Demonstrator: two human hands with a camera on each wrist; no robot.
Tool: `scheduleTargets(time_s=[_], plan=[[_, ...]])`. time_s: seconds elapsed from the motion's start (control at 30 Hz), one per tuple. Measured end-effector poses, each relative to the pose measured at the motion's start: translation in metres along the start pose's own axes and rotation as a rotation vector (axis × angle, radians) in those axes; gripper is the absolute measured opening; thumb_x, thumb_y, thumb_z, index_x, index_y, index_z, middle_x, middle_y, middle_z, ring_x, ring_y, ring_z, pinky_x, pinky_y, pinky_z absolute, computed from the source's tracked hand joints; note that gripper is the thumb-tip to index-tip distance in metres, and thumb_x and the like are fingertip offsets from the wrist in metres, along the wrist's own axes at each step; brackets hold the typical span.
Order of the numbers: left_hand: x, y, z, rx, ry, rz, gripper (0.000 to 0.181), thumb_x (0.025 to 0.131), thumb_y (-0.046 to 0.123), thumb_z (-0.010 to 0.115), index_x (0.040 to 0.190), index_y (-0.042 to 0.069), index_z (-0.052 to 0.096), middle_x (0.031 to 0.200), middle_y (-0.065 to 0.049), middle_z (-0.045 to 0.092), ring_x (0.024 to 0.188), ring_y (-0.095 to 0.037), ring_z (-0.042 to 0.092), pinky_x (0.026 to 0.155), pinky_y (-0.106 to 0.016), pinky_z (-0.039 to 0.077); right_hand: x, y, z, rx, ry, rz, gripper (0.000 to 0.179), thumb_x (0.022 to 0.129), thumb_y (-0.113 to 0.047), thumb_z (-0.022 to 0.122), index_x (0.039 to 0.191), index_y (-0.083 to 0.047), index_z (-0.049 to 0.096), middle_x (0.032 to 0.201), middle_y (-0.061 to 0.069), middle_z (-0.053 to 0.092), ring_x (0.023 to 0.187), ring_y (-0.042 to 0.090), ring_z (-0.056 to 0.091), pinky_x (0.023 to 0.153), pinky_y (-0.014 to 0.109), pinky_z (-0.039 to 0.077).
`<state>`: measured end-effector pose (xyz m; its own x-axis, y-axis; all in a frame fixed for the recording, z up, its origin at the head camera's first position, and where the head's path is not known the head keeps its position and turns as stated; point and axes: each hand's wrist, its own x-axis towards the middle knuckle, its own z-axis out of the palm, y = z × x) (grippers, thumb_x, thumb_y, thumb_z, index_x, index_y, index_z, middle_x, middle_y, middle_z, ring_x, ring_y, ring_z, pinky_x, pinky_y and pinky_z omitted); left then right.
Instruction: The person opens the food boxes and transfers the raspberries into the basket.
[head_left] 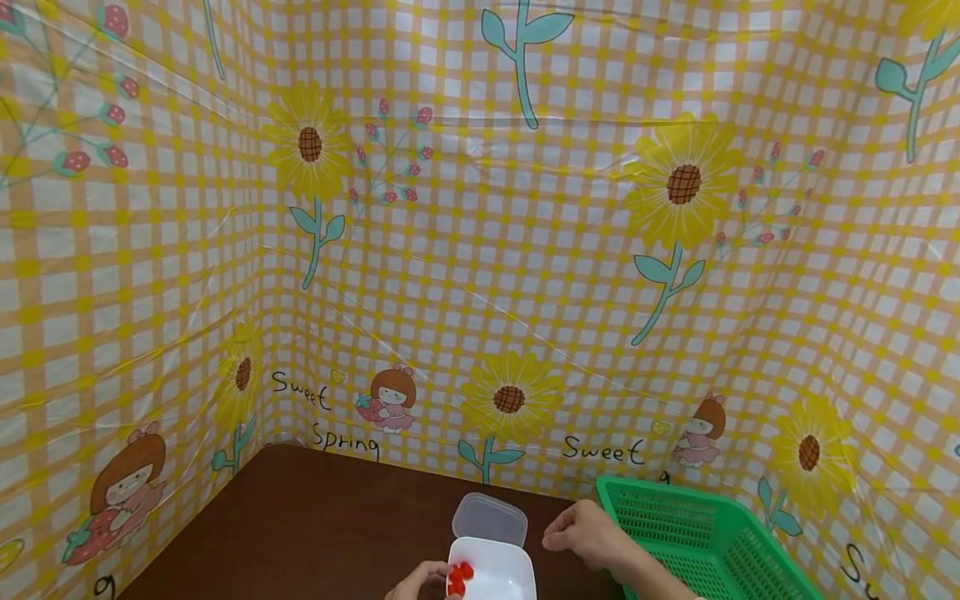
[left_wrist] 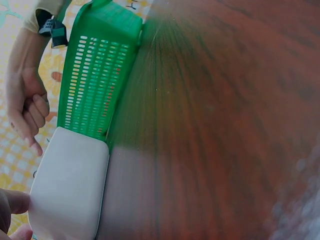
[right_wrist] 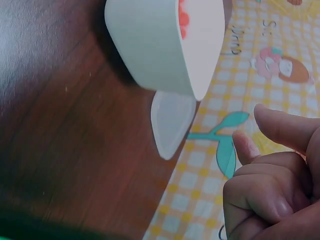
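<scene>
My left hand (head_left: 420,581) grips the left side of a white plastic box (head_left: 506,575), its thumb (left_wrist: 17,201) at the wall in the left wrist view. Several small red pieces (head_left: 459,577) lie at the box's left side, near those fingers; their kind is too small to make out. To the right of the box, my right hand (head_left: 588,533) hovers between it and the green basket. In the right wrist view, two of its fingertips stand apart with nothing visible between them, while the other fingers (right_wrist: 265,192) are curled in.
A translucent lid (head_left: 490,518) lies on the dark wooden table (head_left: 322,517) just behind the box. On the right stands a green slotted basket (head_left: 720,542), with a bit of red showing through its slots. Checkered floral cloth (head_left: 450,250) walls in the table's back and sides.
</scene>
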<state>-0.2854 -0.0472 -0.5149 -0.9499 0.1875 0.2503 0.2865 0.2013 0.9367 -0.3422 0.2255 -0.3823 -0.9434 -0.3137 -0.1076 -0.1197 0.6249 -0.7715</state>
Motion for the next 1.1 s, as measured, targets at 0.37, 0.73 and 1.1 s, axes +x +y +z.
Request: scheduleTargets(time_s=[0.37, 0.73, 1.1], plan=[[0.000, 0.000, 0.001, 0.020, 0.028, 0.004, 0.040, 0.079, 0.039, 0.071, 0.104, 0.011, 0.059, 0.092, -0.002, 0.066, 0.077, -0.014, 0.063, 0.068, -0.032, 0.052, 0.009, -0.014, 0.034, 0.011, -0.046, -0.005, 0.007, 0.078, -0.011, 0.069, 0.081, -0.005, 0.071, 0.044, -0.012, 0.029, 0.038, 0.003, 0.013, 0.036, 0.019, 0.017], [0.000, 0.003, 0.003, -0.001, 0.020, -0.026, 0.043, 0.079, 0.038, 0.071, 0.106, 0.007, 0.059, 0.093, -0.005, 0.066, 0.079, -0.018, 0.063, 0.069, -0.037, 0.053, 0.021, -0.020, 0.066, -0.059, -0.043, -0.001, 0.007, 0.074, -0.012, 0.074, 0.076, -0.006, 0.071, 0.052, -0.009, 0.042, 0.043, 0.005, 0.026, 0.039, 0.021, 0.024], [-0.001, 0.004, 0.003, 0.025, 0.064, -0.010, 0.039, 0.079, 0.037, 0.071, 0.105, 0.010, 0.060, 0.092, -0.006, 0.068, 0.077, -0.015, 0.065, 0.066, -0.033, 0.052, 0.028, -0.014, 0.095, 0.002, -0.053, -0.007, 0.007, 0.070, -0.008, 0.075, 0.073, -0.005, 0.069, 0.054, -0.005, 0.041, 0.045, 0.009, 0.016, 0.038, 0.022, 0.015]])
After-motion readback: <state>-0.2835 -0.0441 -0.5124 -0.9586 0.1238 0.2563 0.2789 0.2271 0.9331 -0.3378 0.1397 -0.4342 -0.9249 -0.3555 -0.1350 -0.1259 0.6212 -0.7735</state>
